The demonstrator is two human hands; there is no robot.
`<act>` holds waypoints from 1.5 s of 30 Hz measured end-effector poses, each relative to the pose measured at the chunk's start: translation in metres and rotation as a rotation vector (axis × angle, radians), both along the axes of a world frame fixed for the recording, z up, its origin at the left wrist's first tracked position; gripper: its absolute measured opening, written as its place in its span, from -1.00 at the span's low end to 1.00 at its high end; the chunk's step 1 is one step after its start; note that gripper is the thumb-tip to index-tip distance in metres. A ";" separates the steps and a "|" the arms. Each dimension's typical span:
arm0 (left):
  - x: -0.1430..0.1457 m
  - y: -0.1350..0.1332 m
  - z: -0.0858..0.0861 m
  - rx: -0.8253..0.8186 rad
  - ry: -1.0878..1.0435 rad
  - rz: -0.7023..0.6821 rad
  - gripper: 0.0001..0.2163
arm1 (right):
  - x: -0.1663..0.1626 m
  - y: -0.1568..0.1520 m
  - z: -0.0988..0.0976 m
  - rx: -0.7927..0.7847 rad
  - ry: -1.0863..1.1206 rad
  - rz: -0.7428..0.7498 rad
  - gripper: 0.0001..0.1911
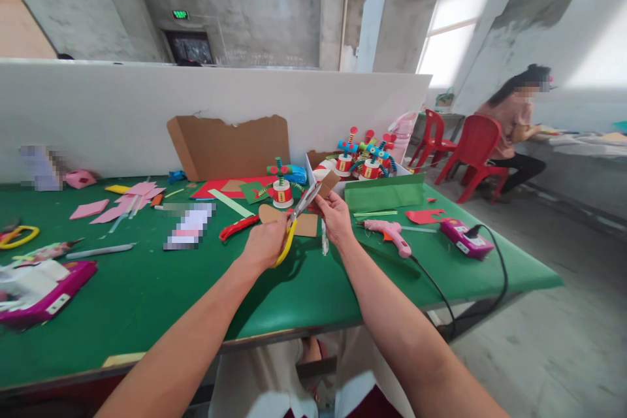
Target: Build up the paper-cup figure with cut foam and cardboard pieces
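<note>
My left hand (264, 243) is closed round the yellow handles of a pair of scissors (285, 245), whose metal blades point up and to the right. Between the fingers of my right hand (336, 214) is a small piece of brown cardboard (328, 184), right at the blade tips. Whether the blades are cutting into it I cannot tell. Under and behind the scissors lie a flat piece of cardboard (307, 225) and a paper-cup figure (282, 194) with green and red parts. A red utility knife (238, 228) rests left of my left hand.
A pink glue gun (389, 235) with a trailing cord lies at right, near a purple power strip (466, 238). A white box (313, 173) holds several cup figures (371, 166). Pink paper (140, 191) lies at left. A person (519, 111) sits far right.
</note>
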State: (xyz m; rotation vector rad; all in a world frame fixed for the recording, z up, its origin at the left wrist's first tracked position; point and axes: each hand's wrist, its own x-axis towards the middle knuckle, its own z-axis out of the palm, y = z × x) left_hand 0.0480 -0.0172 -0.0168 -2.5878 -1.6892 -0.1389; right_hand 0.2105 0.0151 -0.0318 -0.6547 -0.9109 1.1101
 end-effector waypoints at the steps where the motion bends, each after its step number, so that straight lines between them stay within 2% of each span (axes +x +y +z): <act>1: 0.000 0.000 0.000 0.003 0.002 0.000 -0.64 | 0.001 0.000 0.000 -0.002 -0.003 -0.001 -0.61; 17: -0.003 0.004 -0.010 -0.003 -0.094 -0.047 -0.64 | 0.002 0.001 -0.002 -0.008 -0.007 -0.025 -0.61; 28: -0.002 0.005 -0.012 0.000 -0.115 -0.034 -0.66 | 0.004 0.003 0.000 0.004 -0.001 -0.018 -0.63; 30: -0.002 0.005 -0.010 0.001 -0.118 -0.041 -0.64 | 0.009 0.004 0.002 0.018 0.000 -0.053 -0.64; 34: -0.005 0.006 -0.008 0.002 -0.096 -0.048 -0.65 | 0.017 0.007 0.004 -0.006 -0.057 -0.158 -0.70; 45: -0.008 0.012 -0.014 -0.006 -0.044 -0.037 -0.65 | 0.012 0.005 -0.002 -0.074 -0.174 -0.109 -0.66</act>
